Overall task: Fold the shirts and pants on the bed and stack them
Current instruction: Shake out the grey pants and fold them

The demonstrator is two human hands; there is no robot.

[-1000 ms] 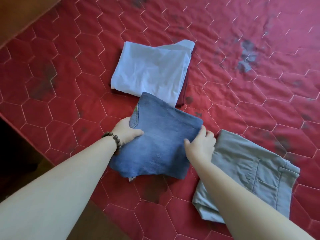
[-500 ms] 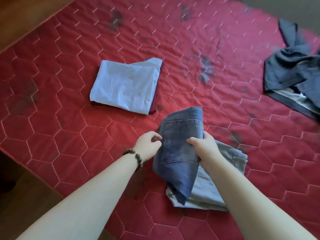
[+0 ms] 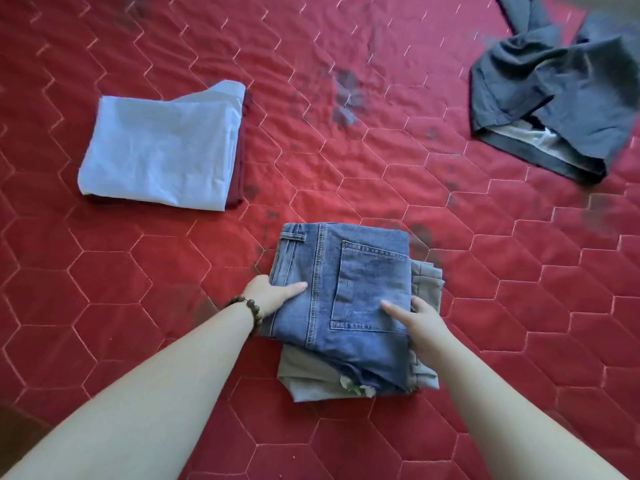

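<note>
I should set the jeans (image 3: 346, 292) square on the grey pants (image 3: 311, 382) and press them flat before letting go. My left hand (image 3: 272, 294) and right hand (image 3: 417, 320) pinch their two sides, thumbs on top. The jeans are folded, blue, pocket up, on the bed (image 3: 138, 323).
</note>
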